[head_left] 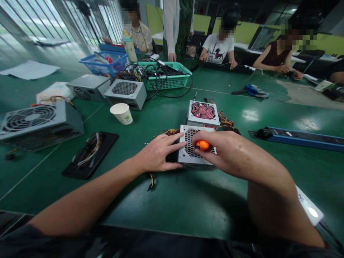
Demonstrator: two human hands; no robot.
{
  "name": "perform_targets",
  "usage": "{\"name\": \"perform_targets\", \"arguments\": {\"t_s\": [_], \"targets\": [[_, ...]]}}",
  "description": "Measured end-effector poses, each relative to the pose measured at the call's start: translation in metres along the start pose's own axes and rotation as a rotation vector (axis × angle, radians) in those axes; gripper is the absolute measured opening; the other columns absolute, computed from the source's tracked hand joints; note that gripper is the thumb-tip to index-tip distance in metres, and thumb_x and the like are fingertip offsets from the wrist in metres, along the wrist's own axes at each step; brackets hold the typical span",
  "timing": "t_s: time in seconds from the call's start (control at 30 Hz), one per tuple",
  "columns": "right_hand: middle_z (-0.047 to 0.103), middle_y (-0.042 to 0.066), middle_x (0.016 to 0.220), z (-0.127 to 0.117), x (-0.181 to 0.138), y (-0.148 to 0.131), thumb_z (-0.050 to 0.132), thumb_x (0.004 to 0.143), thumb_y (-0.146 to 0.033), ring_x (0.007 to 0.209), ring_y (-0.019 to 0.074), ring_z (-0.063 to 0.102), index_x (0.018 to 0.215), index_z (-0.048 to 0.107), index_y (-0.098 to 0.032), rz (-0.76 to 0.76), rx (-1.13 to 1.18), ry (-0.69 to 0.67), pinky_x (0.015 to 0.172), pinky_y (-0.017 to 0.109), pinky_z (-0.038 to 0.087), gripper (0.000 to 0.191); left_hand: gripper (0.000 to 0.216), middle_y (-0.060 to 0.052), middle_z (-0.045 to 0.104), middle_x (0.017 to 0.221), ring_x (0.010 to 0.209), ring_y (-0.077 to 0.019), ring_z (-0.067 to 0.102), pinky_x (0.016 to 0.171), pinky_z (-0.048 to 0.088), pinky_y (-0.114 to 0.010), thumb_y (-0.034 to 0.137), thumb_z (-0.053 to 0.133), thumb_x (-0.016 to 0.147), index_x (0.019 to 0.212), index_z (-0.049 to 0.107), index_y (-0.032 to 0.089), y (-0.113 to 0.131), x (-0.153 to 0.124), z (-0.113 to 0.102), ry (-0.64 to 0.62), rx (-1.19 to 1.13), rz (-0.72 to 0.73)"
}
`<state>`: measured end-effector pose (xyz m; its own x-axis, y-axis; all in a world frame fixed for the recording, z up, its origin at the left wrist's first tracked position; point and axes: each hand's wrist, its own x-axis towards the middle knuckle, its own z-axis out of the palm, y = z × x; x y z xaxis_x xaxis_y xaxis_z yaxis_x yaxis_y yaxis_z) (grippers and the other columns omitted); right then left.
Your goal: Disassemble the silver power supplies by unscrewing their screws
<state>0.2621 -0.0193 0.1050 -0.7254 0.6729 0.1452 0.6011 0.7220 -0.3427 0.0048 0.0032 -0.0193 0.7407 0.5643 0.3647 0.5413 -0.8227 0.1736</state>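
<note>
A small silver power supply unit (188,157) with a perforated grille lies on the green table in front of me. My left hand (158,154) rests against its left side with fingers stretched out flat, steadying it. My right hand (223,150) is closed round an orange-handled screwdriver (202,144), held upright over the grille. Just behind stands a second power supply (203,113) with a red fan and coloured wires.
A paper cup (122,113), a black tray of cables (90,154) and several grey power supplies (37,123) lie to the left. Green (174,80) and blue (107,62) baskets stand behind. A blue power strip (303,138) lies right. Several people sit at the far side.
</note>
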Motion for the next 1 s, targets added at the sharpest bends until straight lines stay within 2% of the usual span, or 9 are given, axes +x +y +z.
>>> {"name": "perform_targets", "arguments": {"t_s": [0.23,0.37,0.53,0.77,1.0], "targets": [[0.073,0.003,0.092,-0.018,-0.008,0.007,0.07,0.087,-0.039,0.075,0.02,0.066,0.104,0.069,-0.024,0.209,0.087,0.344,0.069,0.034,0.05,0.022,0.072,-0.022,0.04,0.159,0.126,-0.0349,0.059,0.103,0.047,-0.051,0.055,0.065,0.089,0.147,0.049,0.017,0.001,0.0,0.0,0.03,0.041,0.019],[0.071,0.002,0.083,-0.027,-0.012,0.023,0.076,0.082,-0.038,0.067,0.0192,0.062,0.097,0.07,-0.024,0.301,0.111,0.437,0.06,0.034,0.048,0.022,0.069,-0.021,0.042,0.158,0.13,-0.0348,0.057,0.107,0.045,-0.051,0.054,0.066,0.089,0.146,0.051,0.017,0.001,0.0,-0.002,0.036,0.045,0.022],[0.071,0.002,0.078,-0.035,-0.015,0.033,0.079,0.078,-0.041,0.067,0.0196,0.064,0.093,0.071,-0.024,0.343,0.174,0.388,0.06,0.035,0.051,0.025,0.07,-0.02,0.042,0.159,0.133,-0.0343,0.055,0.109,0.045,-0.051,0.055,0.065,0.089,0.146,0.051,0.018,-0.001,-0.001,-0.003,0.03,0.038,0.031],[0.073,0.001,0.082,-0.032,-0.014,0.035,0.076,0.08,-0.04,0.07,0.0185,0.065,0.093,0.072,-0.023,0.29,0.163,0.246,0.063,0.034,0.052,0.021,0.071,-0.02,0.039,0.16,0.134,-0.0334,0.054,0.109,0.045,-0.05,0.057,0.062,0.091,0.147,0.049,0.016,-0.002,-0.001,-0.001,0.012,0.051,0.037],[0.072,0.001,0.085,-0.028,-0.011,0.035,0.073,0.082,-0.038,0.073,0.019,0.066,0.096,0.07,-0.023,0.281,0.09,0.225,0.068,0.035,0.051,0.02,0.072,-0.021,0.04,0.159,0.133,-0.0344,0.055,0.107,0.046,-0.05,0.058,0.063,0.09,0.148,0.049,0.016,-0.003,-0.001,-0.001,0.019,0.047,0.039]]}}
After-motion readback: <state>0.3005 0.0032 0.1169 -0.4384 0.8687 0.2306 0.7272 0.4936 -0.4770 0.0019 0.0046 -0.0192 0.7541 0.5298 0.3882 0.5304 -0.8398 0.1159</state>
